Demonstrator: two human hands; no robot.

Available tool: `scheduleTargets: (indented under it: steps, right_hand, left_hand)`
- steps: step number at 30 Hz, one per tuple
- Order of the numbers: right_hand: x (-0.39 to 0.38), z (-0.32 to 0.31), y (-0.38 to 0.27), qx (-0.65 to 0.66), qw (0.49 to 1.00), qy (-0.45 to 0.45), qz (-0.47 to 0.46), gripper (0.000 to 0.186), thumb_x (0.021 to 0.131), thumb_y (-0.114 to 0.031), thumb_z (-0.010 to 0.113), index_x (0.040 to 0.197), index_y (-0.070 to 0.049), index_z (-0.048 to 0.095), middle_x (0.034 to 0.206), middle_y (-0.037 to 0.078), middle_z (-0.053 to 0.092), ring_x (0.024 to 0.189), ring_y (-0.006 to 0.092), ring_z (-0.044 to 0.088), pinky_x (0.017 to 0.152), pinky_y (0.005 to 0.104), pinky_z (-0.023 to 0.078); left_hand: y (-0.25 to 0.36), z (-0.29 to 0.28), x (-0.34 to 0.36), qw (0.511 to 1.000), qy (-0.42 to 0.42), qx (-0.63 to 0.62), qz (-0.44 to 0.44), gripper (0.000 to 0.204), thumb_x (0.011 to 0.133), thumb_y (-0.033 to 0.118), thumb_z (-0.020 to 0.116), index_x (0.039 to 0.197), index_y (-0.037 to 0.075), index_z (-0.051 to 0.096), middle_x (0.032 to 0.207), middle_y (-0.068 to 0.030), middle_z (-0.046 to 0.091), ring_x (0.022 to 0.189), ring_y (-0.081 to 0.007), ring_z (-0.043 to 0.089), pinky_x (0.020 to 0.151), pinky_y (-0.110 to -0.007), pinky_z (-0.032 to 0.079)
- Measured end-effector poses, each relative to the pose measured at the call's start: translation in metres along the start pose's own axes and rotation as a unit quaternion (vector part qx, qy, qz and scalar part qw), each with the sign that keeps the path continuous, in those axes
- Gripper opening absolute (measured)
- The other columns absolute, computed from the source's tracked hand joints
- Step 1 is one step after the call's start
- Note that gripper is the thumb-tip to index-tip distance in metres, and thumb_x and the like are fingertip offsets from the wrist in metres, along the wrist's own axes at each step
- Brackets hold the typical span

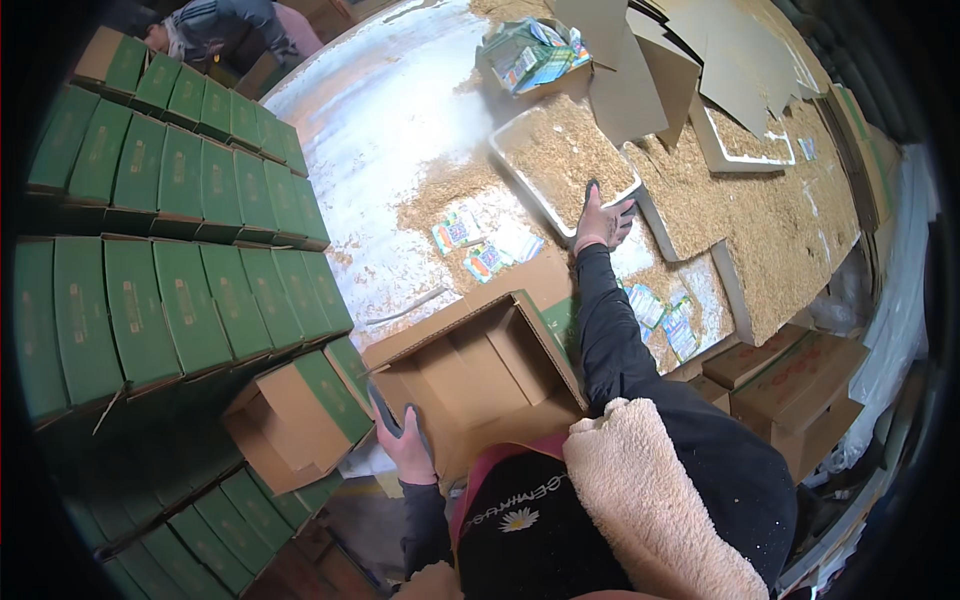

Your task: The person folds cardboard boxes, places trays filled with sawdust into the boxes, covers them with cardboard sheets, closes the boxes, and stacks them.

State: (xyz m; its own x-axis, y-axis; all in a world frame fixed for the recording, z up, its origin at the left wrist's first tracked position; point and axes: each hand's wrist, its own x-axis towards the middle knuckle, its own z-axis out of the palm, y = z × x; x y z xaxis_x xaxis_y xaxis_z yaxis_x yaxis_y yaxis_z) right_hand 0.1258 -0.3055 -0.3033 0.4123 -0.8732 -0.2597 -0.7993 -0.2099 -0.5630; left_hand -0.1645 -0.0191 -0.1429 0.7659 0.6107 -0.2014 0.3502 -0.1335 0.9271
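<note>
A cardboard box [480, 370] stands open in front of me, its inside bare brown. My left hand [405, 445], in a grey-fingered glove, grips its left wall near the front corner. My right arm reaches past the box, and my gloved right hand [605, 222] holds the near rim of a white tray [530, 190]. Straw-coloured shavings fill that tray; part of the rim is hidden under the hand. Between the tray and the box lie several small printed packets [485, 258]. More packets [665, 315] lie right of my forearm.
Stacked green boxes [180, 290] line the left side, with an open box [300, 410] jutting out. Cardboard sheets [640, 80], a box of packets [530, 65] and heaped shavings [790, 250] occupy the table's far and right parts. Another person [240, 30] bends at the upper left.
</note>
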Motion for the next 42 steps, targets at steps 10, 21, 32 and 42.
scheduleTargets:
  steps: [10, 21, 32, 42]
  right_hand:
    - [0.041, -0.020, -0.024, 0.194, 0.978, -0.032, -0.065, 0.084, 0.086, -0.041, 0.057, 0.141, 0.004, 0.012, 0.131, 0.034, 0.039, 0.118, 0.0418, 0.045, 0.101, 0.0416, 0.034]
    - [-0.104, -0.249, -0.018, 0.118, 0.614, -0.256, -0.737, 0.048, 0.080, -0.016, 0.063, 0.121, 0.003, 0.049, 0.127, 0.021, 0.052, 0.119, 0.0327, 0.049, 0.100, 0.0371, 0.037]
    - [-0.091, -0.275, 0.038, 0.260, 0.787, -0.521, -0.203, 0.047, 0.091, -0.012, 0.054, 0.133, 0.000, 0.038, 0.123, 0.014, 0.050, 0.113, 0.0179, 0.049, 0.096, 0.0275, 0.037]
    - [-0.085, -0.212, 0.069, -0.178, 0.790, -0.164, -0.563, 0.049, 0.082, -0.013, 0.060, 0.124, 0.004, 0.043, 0.110, 0.021, 0.059, 0.100, 0.0326, 0.059, 0.083, 0.0356, 0.048]
  left_hand:
    - [0.017, 0.010, 0.003, 0.999, -0.048, -0.005, 0.023, 0.060, 0.080, -0.005, 0.048, 0.138, -0.003, 0.032, 0.133, -0.0126, 0.045, 0.113, -0.0187, 0.049, 0.098, -0.029, 0.037]
    - [-0.007, 0.088, 0.067, 0.761, -0.080, 0.489, 0.418, 0.045, 0.084, 0.031, 0.058, 0.121, 0.006, 0.053, 0.110, -0.0225, 0.059, 0.104, -0.0374, 0.055, 0.083, -0.044, 0.046]
    - [0.024, 0.073, 0.087, 0.944, -0.272, -0.168, 0.085, 0.043, 0.082, -0.002, 0.056, 0.124, -0.003, 0.050, 0.111, -0.0082, 0.061, 0.093, -0.0145, 0.060, 0.085, -0.024, 0.047]
    - [0.047, 0.075, 0.038, 0.971, -0.197, 0.067, 0.118, 0.054, 0.082, 0.001, 0.054, 0.134, 0.001, 0.042, 0.113, -0.0107, 0.061, 0.094, -0.0129, 0.057, 0.086, -0.026, 0.044]
